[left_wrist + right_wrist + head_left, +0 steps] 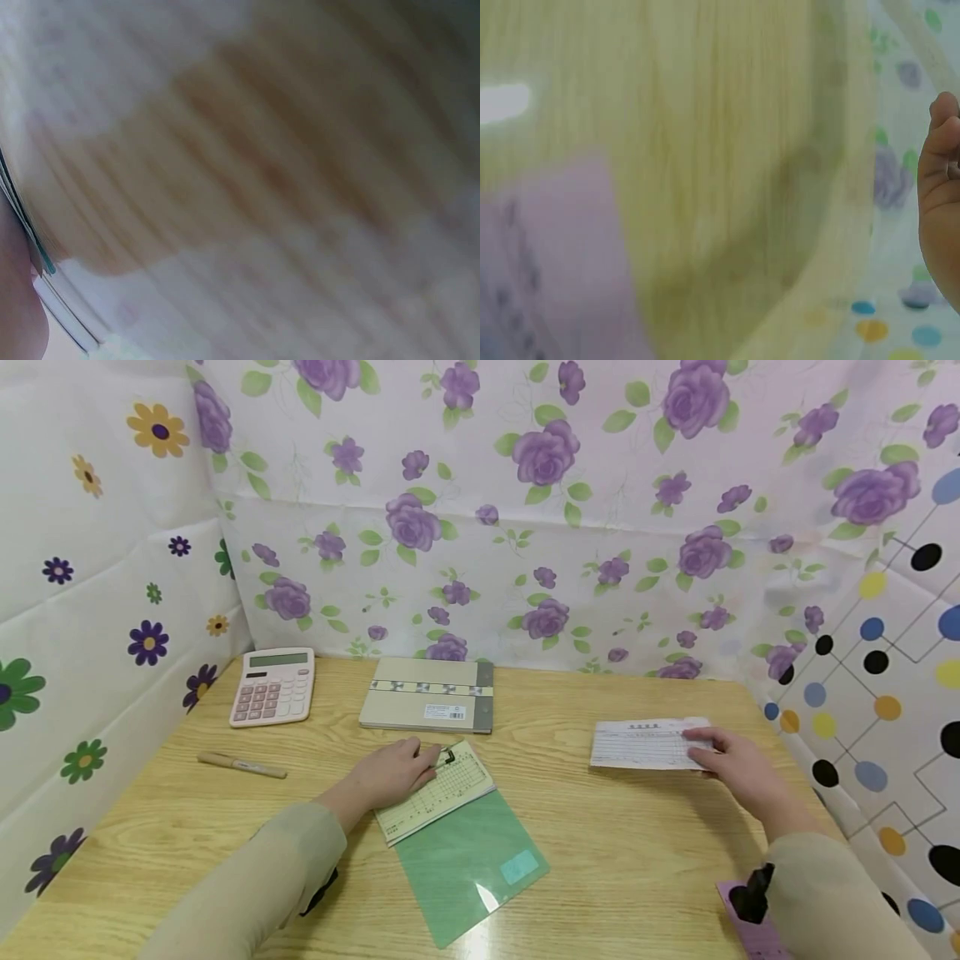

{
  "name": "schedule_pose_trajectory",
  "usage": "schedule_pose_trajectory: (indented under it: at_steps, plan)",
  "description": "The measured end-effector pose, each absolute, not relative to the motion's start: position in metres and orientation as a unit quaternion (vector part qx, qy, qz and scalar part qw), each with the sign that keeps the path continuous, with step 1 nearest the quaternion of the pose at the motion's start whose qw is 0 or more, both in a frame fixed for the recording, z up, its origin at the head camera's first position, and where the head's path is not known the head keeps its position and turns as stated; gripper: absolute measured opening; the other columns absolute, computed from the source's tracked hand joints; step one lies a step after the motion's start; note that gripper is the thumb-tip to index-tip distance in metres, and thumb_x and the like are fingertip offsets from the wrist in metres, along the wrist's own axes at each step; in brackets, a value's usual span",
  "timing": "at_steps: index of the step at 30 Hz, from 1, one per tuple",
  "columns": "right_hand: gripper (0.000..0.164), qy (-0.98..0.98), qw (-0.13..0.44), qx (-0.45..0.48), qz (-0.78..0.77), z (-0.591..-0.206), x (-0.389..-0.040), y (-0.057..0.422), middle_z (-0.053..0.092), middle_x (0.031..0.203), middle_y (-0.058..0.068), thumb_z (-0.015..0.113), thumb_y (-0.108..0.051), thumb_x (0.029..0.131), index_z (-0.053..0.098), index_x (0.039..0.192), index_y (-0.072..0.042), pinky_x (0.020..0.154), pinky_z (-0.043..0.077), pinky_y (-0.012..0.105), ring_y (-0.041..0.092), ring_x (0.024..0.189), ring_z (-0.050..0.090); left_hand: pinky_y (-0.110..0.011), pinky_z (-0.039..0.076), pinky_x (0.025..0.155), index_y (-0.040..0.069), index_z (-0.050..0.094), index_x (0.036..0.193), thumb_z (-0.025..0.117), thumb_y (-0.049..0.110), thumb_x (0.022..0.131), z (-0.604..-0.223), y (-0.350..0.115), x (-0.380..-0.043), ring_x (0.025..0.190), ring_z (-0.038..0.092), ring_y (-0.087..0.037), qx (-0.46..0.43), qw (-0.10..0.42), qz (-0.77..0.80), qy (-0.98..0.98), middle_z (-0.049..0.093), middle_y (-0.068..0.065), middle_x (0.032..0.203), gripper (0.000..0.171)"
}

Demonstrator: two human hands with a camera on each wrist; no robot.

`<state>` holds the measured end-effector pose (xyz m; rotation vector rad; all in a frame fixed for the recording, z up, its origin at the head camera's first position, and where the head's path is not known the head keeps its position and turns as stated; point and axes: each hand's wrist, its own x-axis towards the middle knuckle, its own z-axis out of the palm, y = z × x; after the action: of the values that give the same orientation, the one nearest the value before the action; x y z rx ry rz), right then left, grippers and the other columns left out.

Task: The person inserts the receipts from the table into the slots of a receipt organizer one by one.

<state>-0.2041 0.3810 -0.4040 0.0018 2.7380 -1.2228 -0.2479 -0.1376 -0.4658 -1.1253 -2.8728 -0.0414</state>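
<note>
In the head view, my left hand (393, 774) grips a green translucent clip folder (476, 868) near its black clip (448, 756). Pale yellow gridded paper slips (442, 797) lie over the folder's upper part, partly covered by the fingers. In the left wrist view, thin green and white edges (71, 311) show beside the hand (19, 292). My right hand (738, 768) pinches the right end of a white printed form pad (645, 745), held over the table's right side. The right wrist view catches only the hand's edge (941, 195) and a sliver of pale paper (922, 41).
A pink calculator (273, 687) and a brown pen (242, 765) lie at the left. A beige and grey binder (427, 695) sits at the back of the wooden table (622, 860). Below the right wrist is a purple printed form (753, 927). Patterned cloth (480, 585) surrounds the table.
</note>
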Motion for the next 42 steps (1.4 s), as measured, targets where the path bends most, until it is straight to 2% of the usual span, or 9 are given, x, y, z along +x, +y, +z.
schedule_pose_trajectory:
  at_steps: [5, 15, 22, 27, 42]
  plan:
    - [0.051, 0.89, 0.096, -0.023, -0.445, -0.401, -0.215, 0.353, 0.042, 0.135, 0.021, 0.054, -0.036, 0.096, 0.045, 0.136, -0.005, 0.083, 0.048, 0.042, 0.025, 0.103, 0.055, -0.031, 0.037, 0.059, 0.012, 0.043, 0.139, 0.043, 0.035, 0.1, -0.467, -0.138, -0.248, 0.067, 0.038, -0.014, -0.368, 0.033, -0.01, -0.929, 0.043, -0.005, 0.088, 0.046]
    - [0.045, 0.874, 0.131, -0.047, -0.466, -0.404, -0.232, 0.301, 0.051, 0.128, 0.013, 0.062, -0.034, 0.09, 0.055, 0.13, -0.015, 0.081, 0.046, 0.046, 0.025, 0.097, 0.055, -0.03, 0.036, 0.059, 0.013, 0.042, 0.141, 0.042, 0.037, 0.1, -0.466, -0.138, -0.248, 0.067, 0.038, -0.014, -0.362, 0.021, -0.009, -0.932, 0.043, -0.004, 0.088, 0.047]
    - [0.04, 0.859, 0.149, -0.069, -0.485, -0.41, -0.237, 0.267, 0.056, 0.117, 0.011, 0.066, -0.026, 0.089, 0.059, 0.125, -0.013, 0.076, 0.048, 0.041, 0.023, 0.09, 0.057, -0.031, 0.037, 0.059, 0.012, 0.042, 0.141, 0.042, 0.037, 0.1, -0.465, -0.137, -0.248, 0.067, 0.038, -0.014, -0.362, 0.023, -0.006, -0.932, 0.043, -0.005, 0.088, 0.047]
    - [0.035, 0.858, 0.165, -0.091, -0.477, -0.414, -0.237, 0.245, 0.057, 0.108, 0.01, 0.066, -0.023, 0.088, 0.061, 0.123, -0.016, 0.075, 0.047, 0.044, 0.023, 0.084, 0.054, -0.032, 0.038, 0.06, 0.012, 0.043, 0.14, 0.042, 0.037, 0.1, -0.464, -0.137, -0.247, 0.067, 0.039, -0.015, -0.357, 0.017, -0.01, -0.934, 0.044, -0.005, 0.089, 0.047]
    - [0.029, 0.857, 0.209, -0.163, -0.442, -0.424, -0.236, 0.191, 0.06, 0.107, 0.003, 0.067, -0.019, 0.086, 0.064, 0.115, -0.019, 0.067, 0.048, 0.035, 0.02, 0.084, 0.056, -0.031, 0.037, 0.06, 0.013, 0.042, 0.141, 0.042, 0.038, 0.1, -0.463, -0.136, -0.248, 0.067, 0.04, -0.014, -0.356, 0.017, -0.007, -0.934, 0.044, -0.005, 0.09, 0.048]
